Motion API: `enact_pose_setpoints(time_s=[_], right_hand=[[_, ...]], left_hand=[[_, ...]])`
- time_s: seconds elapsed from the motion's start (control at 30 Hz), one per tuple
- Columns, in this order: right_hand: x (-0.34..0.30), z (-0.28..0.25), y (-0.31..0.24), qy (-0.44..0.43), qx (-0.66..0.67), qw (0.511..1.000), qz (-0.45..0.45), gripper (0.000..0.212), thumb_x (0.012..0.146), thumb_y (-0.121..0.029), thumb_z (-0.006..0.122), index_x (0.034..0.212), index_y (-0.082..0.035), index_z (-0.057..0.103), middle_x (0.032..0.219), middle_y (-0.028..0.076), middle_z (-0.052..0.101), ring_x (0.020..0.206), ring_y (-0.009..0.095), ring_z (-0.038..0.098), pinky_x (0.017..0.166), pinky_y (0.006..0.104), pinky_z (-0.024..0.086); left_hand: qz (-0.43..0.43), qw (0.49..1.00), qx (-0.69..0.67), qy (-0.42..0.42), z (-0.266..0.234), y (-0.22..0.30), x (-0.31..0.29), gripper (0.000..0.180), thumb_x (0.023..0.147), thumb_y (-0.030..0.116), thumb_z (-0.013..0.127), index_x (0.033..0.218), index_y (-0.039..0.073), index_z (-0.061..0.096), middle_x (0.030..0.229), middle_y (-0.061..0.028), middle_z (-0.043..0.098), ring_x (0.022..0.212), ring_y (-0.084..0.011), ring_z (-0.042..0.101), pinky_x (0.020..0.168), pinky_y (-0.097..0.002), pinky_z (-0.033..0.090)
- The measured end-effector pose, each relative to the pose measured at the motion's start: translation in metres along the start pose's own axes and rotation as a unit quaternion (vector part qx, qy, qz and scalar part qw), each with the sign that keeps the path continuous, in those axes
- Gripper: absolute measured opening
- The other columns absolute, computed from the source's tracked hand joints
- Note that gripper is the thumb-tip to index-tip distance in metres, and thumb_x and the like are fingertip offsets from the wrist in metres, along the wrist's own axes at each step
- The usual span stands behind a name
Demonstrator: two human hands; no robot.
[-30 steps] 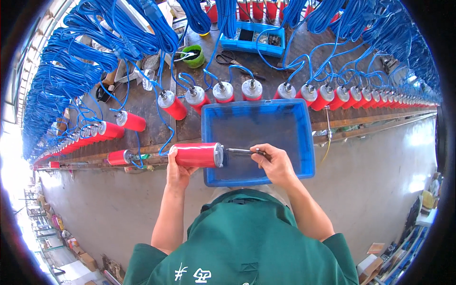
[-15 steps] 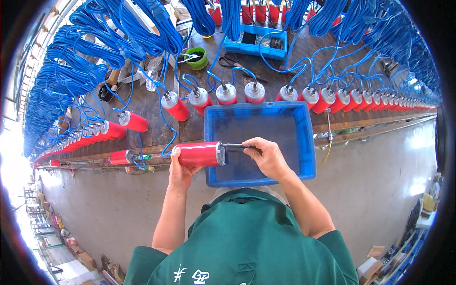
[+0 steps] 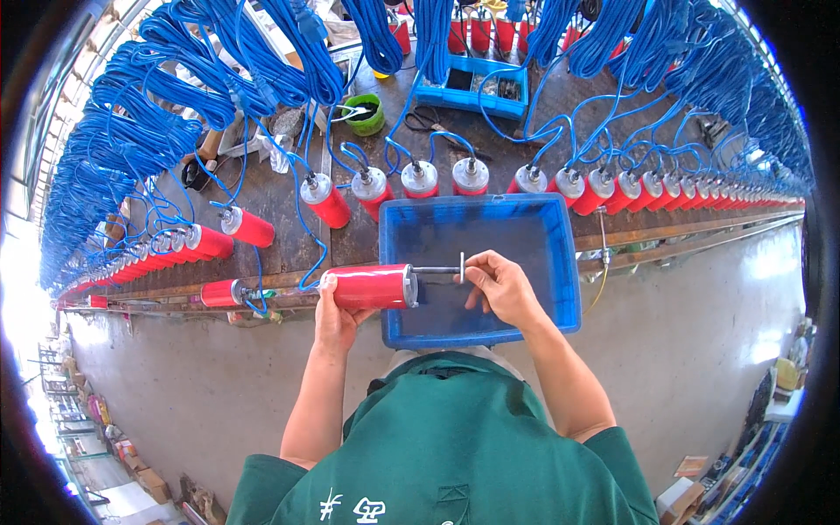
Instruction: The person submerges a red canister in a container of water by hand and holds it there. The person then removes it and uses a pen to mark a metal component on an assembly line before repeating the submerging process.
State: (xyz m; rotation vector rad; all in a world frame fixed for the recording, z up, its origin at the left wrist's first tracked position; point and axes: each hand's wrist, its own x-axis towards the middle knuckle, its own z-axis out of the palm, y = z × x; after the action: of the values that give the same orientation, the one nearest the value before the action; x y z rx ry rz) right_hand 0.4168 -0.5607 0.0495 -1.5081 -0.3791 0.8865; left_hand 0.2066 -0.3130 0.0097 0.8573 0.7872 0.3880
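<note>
My left hand point(image 3: 337, 325) is wrapped round a glossy red cylinder point(image 3: 363, 287) with a metal end cap, held level above the left side of a blue plastic bin point(image 3: 569, 271). From the cap's upper part a T-handle wrench point(image 3: 433, 269) sticks out to the right. At the wrench's crossbar is my right hand point(image 3: 506, 293), its thumb and index finger pinching there while the other fingers curl below. The wrench tip is hidden at the cap.
Red cylinders with blue cables point(image 3: 327, 208) line the bench edge on both sides. Coiled blue cable bundles point(image 3: 166, 114) hang above. Farther back sit a green cup point(image 3: 366, 121), a blue parts tray point(image 3: 472, 94) and scissors point(image 3: 430, 122). Another red cylinder point(image 3: 220, 293) lies left.
My right hand has shifted slightly right and its grip has loosened, so the wrench's crossbar now shows upright. The red cylinder stays in my left hand, nearly in place.
</note>
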Motion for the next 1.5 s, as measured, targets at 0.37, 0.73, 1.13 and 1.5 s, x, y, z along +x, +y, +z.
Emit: enact_pose_setpoints(time_s=[0.37, 0.73, 1.13, 1.5], right_hand=[[0.007, 0.007, 0.020, 0.056, -0.134, 0.986, -0.078, 0.054, 0.114, -0.049, 0.049, 0.088, -0.002, 0.057, 0.065, 0.006, 0.059, 0.062, 0.015, 0.054, 0.062, 0.0343, 0.047], [0.008, -0.006, 0.028, 0.003, -0.100, 0.995, -0.020, 0.039, 0.113, -0.040, 0.054, 0.097, -0.005, 0.063, 0.073, 0.005, 0.063, 0.065, 0.017, 0.060, 0.060, 0.0310, 0.048], [0.026, 0.011, 0.020, 0.011, 0.022, 0.999, 0.038, 0.029, 0.111, -0.022, 0.057, 0.130, -0.002, 0.065, 0.084, 0.008, 0.072, 0.058, 0.010, 0.060, 0.053, 0.0260, 0.047], [0.008, -0.005, 0.010, -0.054, -0.195, 0.967, -0.156, 0.034, 0.106, -0.029, 0.068, 0.123, 0.000, 0.071, 0.086, 0.009, 0.070, 0.082, 0.020, 0.067, 0.077, 0.0370, 0.057]], left_hand=[[0.015, 1.000, 0.006, -0.003, 0.005, 0.003, -0.001, 0.059, 0.106, 0.053, 0.052, 0.138, 0.003, 0.056, 0.130, -0.0201, 0.071, 0.116, -0.0347, 0.073, 0.093, -0.0509, 0.065], [0.018, 1.000, 0.007, 0.002, 0.001, -0.002, 0.004, 0.060, 0.106, 0.056, 0.054, 0.136, 0.004, 0.054, 0.130, -0.0216, 0.070, 0.116, -0.0364, 0.073, 0.096, -0.0536, 0.063], [0.029, 0.999, 0.015, -0.015, 0.003, -0.003, 0.004, 0.063, 0.100, 0.060, 0.061, 0.134, 0.007, 0.057, 0.126, -0.0196, 0.073, 0.112, -0.0351, 0.075, 0.094, -0.0533, 0.063], [0.038, 0.999, 0.026, -0.008, 0.004, -0.005, 0.002, 0.061, 0.100, 0.063, 0.059, 0.134, 0.012, 0.056, 0.123, -0.0151, 0.073, 0.112, -0.0339, 0.075, 0.091, -0.0520, 0.064]])
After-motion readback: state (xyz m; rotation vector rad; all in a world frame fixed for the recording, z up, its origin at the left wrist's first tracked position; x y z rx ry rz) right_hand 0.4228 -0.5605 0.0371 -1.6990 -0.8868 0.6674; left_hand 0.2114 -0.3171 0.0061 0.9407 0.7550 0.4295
